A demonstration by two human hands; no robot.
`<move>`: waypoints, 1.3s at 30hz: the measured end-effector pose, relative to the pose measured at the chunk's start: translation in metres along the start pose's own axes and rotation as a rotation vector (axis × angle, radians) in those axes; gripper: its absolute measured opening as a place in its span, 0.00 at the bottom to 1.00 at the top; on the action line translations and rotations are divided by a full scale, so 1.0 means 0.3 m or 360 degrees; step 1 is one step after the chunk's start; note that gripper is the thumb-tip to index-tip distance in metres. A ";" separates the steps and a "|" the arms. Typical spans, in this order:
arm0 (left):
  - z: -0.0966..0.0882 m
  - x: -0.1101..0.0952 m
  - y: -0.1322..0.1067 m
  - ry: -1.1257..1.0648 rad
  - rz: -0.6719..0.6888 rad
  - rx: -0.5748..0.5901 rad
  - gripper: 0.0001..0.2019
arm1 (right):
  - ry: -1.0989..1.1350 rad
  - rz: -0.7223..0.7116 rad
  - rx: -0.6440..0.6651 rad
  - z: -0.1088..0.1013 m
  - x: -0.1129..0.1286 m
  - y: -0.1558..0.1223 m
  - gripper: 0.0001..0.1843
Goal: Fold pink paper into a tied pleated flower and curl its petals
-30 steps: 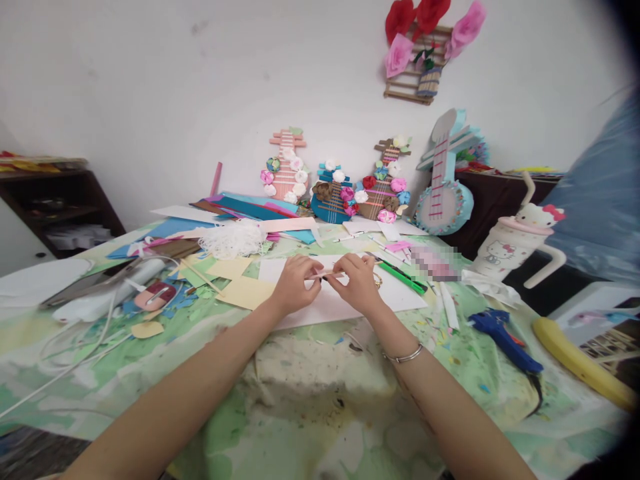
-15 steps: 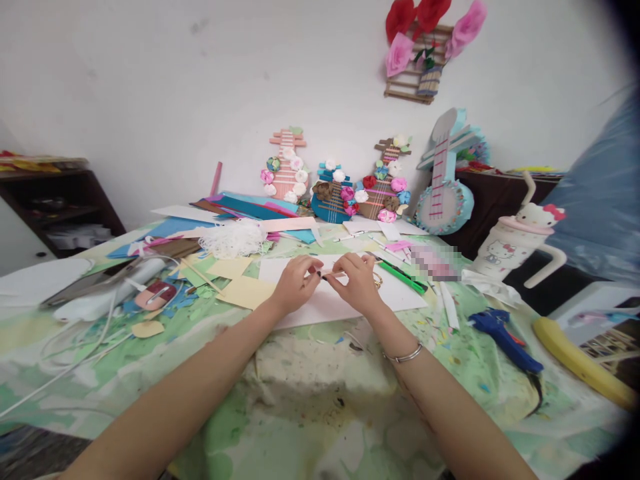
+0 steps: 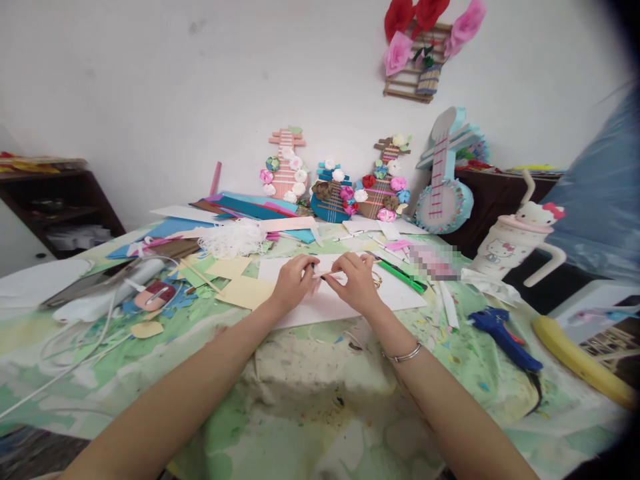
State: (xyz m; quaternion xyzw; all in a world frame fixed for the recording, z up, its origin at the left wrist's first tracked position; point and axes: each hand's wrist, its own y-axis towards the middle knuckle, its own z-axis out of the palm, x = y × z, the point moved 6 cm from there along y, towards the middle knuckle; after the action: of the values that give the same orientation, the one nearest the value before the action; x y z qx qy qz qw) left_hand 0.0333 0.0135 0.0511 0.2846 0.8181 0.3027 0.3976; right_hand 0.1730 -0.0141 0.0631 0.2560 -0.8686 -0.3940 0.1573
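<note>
The strip (image 3: pixel 330 274), thin and pale pink, lies level between both hands, just above the white sheet (image 3: pixel 400 295) near the middle of the table (image 3: pixel 300 400); the left hand (image 3: pixel 294 285) pinches its left end, fingertips closed tight on it; the right hand (image 3: pixel 358 285) pinches the right end the same way, its other fingers curled; what is being done to the strip is too small to tell. I judge that work this fine goes best with both pinches close together, wrists resting on the sheet, and a light, even pull so the strip neither buckles nor tears; a green tool (image 3: pixel 403 277) lies just right of the right hand; the glue gun (image 3: pixel 503 333) is well apart; yellow paper (image 3: pixel 245 292) lies to the left.
</note>
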 end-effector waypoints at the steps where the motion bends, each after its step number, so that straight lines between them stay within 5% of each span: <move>1: 0.000 0.002 0.000 -0.0001 -0.0013 -0.0007 0.11 | 0.0001 0.0000 -0.0001 0.000 0.000 0.000 0.10; 14: -0.019 -0.017 0.008 -0.0174 0.0081 -0.0069 0.10 | -0.0066 0.0025 -0.0030 -0.004 -0.002 -0.001 0.10; 32: 0.011 0.075 0.006 -0.0726 -0.0581 -0.0033 0.12 | -0.0058 -0.0051 0.0012 0.003 0.024 -0.002 0.09; 39: 0.002 0.063 0.008 -0.0512 -0.0458 -0.0037 0.10 | -0.0092 -0.0034 -0.0012 0.001 0.029 0.000 0.09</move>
State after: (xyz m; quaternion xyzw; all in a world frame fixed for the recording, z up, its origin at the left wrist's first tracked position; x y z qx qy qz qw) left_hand 0.0244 0.0285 0.0436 0.2049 0.7727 0.2027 0.5655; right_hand 0.1658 -0.0189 0.0637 0.2533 -0.8685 -0.4061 0.1288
